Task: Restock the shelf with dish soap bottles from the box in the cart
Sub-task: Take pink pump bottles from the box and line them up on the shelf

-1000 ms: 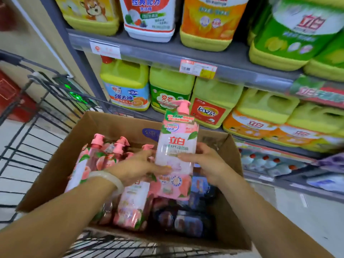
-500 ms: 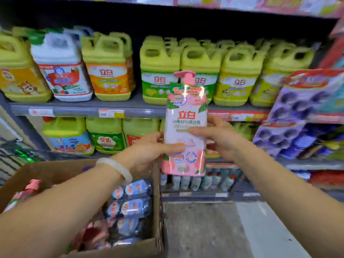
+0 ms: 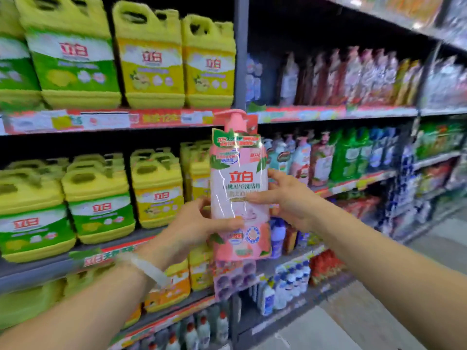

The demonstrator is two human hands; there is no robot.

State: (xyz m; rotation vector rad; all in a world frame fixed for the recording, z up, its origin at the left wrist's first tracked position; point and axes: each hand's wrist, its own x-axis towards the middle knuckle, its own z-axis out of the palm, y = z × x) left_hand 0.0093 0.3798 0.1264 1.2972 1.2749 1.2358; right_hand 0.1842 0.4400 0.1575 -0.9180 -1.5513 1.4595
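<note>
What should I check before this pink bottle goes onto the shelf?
1. Grip: left hand and right hand both clasp the pink pump bottle: ok.
2. Bottle upright, pump on top: ok.
3. Label facing out toward the camera: ok.
4. Matching stock found: similar pink-pump bottles stand on the shelf to the right: ok.
5. Free slot on that shelf: cannot tell, the row is blurred.
6. Yellow jugs behind the bottle are not touched: ok.
</note>
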